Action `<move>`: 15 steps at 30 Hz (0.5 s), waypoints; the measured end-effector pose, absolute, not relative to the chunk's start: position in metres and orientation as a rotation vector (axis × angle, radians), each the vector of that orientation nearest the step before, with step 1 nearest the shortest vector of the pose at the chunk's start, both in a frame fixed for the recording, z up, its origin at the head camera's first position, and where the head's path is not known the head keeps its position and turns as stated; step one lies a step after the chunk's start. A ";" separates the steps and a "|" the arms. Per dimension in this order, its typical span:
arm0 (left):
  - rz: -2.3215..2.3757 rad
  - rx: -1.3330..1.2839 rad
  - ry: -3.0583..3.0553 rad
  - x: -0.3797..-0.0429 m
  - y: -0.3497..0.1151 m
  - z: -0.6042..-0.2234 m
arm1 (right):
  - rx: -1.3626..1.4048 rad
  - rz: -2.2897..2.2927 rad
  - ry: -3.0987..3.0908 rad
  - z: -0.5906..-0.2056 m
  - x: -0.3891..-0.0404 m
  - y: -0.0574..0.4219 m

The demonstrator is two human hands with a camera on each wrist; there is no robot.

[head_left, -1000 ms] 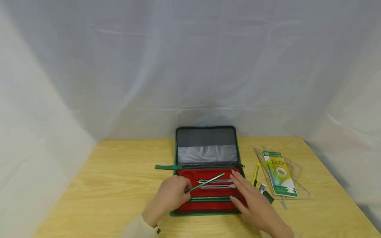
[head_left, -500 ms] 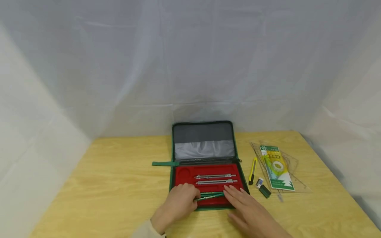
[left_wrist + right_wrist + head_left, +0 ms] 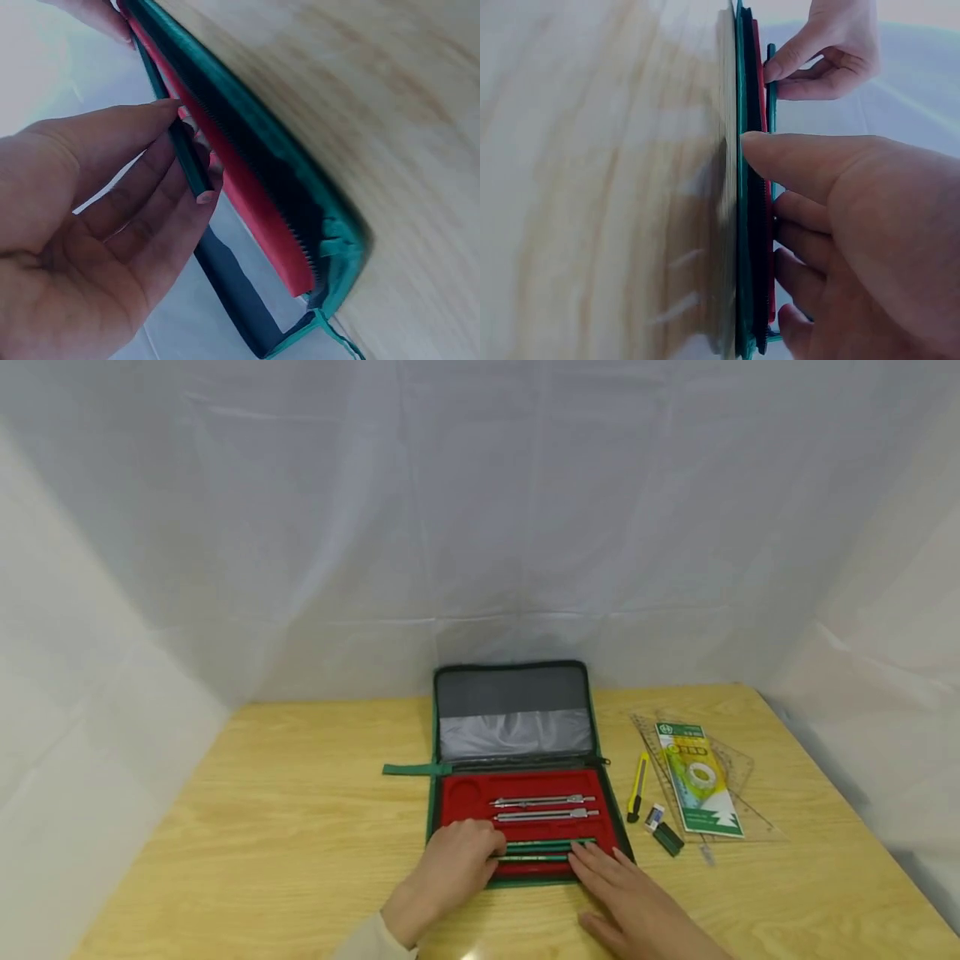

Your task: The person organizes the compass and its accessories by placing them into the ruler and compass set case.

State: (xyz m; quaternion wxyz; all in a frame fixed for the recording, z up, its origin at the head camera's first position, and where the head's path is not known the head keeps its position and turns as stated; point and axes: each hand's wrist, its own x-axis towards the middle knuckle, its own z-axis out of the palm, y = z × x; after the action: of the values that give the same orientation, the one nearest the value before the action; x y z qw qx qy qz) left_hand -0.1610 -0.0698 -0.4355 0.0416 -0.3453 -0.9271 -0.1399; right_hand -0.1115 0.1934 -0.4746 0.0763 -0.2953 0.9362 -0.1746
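An unzipped green case (image 3: 435, 810) lies spread on the table, its red tray (image 3: 480, 787) facing up. Green pencils (image 3: 551, 842) lie along the tray's near part. My left hand (image 3: 453, 868) pinches the left end of the nearest green pencil (image 3: 187, 154) between thumb and fingers, just above the tray. At the pencil's other end, the fingertips of my right hand (image 3: 633, 893) rest over the tray with fingers extended; its thumb touches the case's near side in the right wrist view. Two silver compasses (image 3: 546, 815) occupy slots farther back.
The raised lid (image 3: 513, 693) leans back near the pale curtain. Right of the case lie a yellow utility knife (image 3: 638, 787), a small eraser (image 3: 655, 816), a dark green block (image 3: 667, 839), and clear rulers (image 3: 757, 827) beneath a green-and-yellow packet (image 3: 700, 781).
The pencil in my left hand has gone from slanting above the tray to lying level alongside the others. Both hands have come nearer the case's front edge.
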 end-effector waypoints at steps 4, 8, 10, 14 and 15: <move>-0.403 -1.036 -2.809 -0.161 -0.072 -0.439 | -0.874 -0.513 2.784 -0.474 -0.112 0.193; -0.395 -1.029 -2.779 -0.160 -0.073 -0.441 | -0.845 -0.505 2.757 -0.471 -0.112 0.191; -0.389 -1.023 -2.769 -0.158 -0.074 -0.441 | -0.822 -0.494 2.747 -0.469 -0.113 0.190; -0.353 -1.025 -2.778 -0.149 -0.078 -0.439 | -0.809 -0.489 2.744 -0.468 -0.112 0.189; -0.332 -1.034 -2.786 -0.146 -0.080 -0.438 | -0.816 -0.496 2.744 -0.469 -0.111 0.189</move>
State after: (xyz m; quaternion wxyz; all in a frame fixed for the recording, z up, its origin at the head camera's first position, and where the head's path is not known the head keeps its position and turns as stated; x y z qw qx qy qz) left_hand -0.1456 -0.0795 -0.4379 0.0759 -0.3448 -0.9290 -0.1107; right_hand -0.1109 0.1891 -0.4688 0.1181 -0.2789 0.9378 -0.1696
